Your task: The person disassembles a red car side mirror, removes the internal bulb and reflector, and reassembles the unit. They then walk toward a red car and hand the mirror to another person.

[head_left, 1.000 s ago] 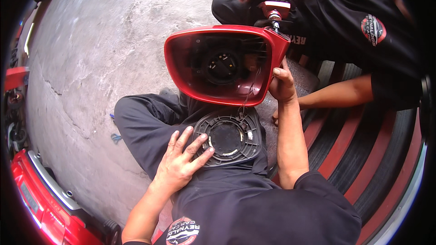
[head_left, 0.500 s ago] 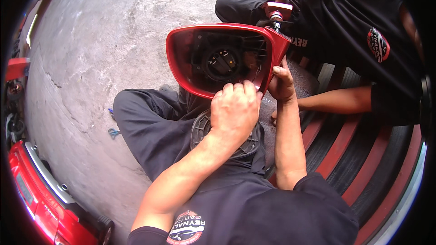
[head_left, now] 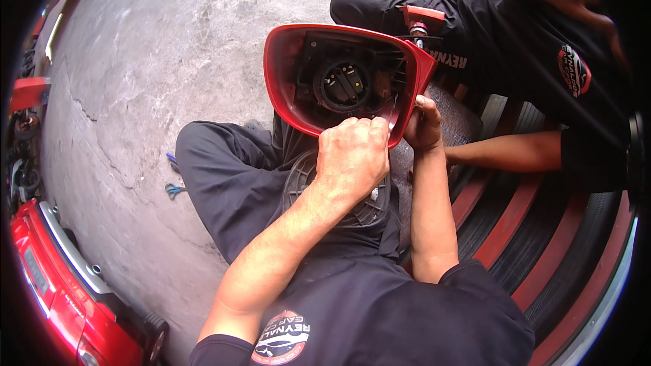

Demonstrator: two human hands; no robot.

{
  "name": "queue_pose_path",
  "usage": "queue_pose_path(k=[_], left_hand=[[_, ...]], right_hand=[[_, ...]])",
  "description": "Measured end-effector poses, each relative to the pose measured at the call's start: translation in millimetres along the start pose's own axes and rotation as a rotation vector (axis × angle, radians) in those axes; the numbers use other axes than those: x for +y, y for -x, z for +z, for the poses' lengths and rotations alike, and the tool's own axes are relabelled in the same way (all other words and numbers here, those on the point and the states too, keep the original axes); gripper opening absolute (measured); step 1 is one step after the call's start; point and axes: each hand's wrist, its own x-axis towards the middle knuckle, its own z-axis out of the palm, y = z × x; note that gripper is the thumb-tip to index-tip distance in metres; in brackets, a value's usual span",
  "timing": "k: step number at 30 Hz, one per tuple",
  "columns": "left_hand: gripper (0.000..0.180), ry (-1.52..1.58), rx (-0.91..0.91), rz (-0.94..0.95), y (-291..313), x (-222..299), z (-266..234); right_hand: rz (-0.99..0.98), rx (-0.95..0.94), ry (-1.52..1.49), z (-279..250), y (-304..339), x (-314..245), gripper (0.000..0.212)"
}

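A red car side-mirror housing (head_left: 274,88) is held up over my lap, its hollow black inside facing me. A round black mount (head_left: 344,85) sits in its middle. At the lower right rim my left hand (head_left: 356,159) is closed, knuckles up, its fingertips just inside the rim. A small pale bit shows by them, too small to name. My right hand (head_left: 425,124) grips the housing's right side, thumb in front; its other fingers are mostly hidden. Below my left hand, a dark ribbed oval plate (head_left: 298,179) lies on my lap, partly covered by that hand and wrist.
A co-worker in dark clothes sits at the right, one forearm (head_left: 505,154) reaching toward my right wrist. Red and black slats (head_left: 508,217) run beneath us. Blue-handled tools (head_left: 174,190) lie on the concrete floor (head_left: 135,95). A red vehicle (head_left: 57,298) stands at the lower left.
The housing sits slightly farther right in view and is turned a little. My hands keep their places on it. The co-worker's upper hand has left their knee and moved right, blurred.
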Motion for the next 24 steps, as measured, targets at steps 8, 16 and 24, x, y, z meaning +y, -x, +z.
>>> queue_pose_path(k=[8,16,24], left_hand=[[0.017,-0.225,-0.020,0.156,18.2,12.1,-13.7],[0.062,-0.106,-0.061,0.098,46.0,9.5,-5.5],[0.065,0.205,0.411,-0.255,54.4,-24.1,-55.8]], right_hand=[[-0.032,0.066,0.051,16.9,1.2,-4.8,0.074],[-0.074,0.105,0.186,37.7,-0.3,-14.0,0.075],[-0.056,0.010,0.119,30.7,2.3,-8.7,0.084]])
